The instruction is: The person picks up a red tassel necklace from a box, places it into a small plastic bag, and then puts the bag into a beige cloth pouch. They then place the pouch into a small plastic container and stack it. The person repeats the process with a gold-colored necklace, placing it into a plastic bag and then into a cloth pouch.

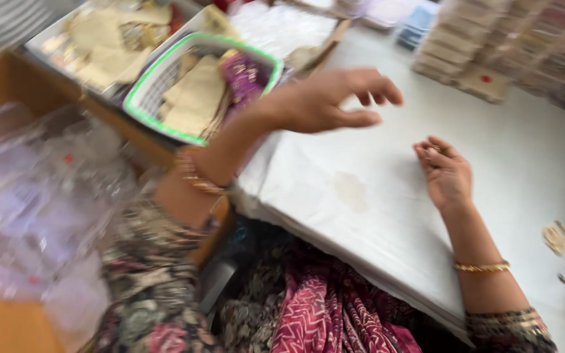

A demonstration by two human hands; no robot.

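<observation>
Head view: left hand (331,101) hovers with fingers spread and empty above the white cloth-covered table (374,196), near a green-rimmed white basket (158,91) of tan cards. Right hand (446,173) rests on the cloth, fingers curled around something small, too blurred to name.

One head view, looking down

We look steeply down from head height, close over the white counter (505,170), facing its far edge; no second view.
</observation>
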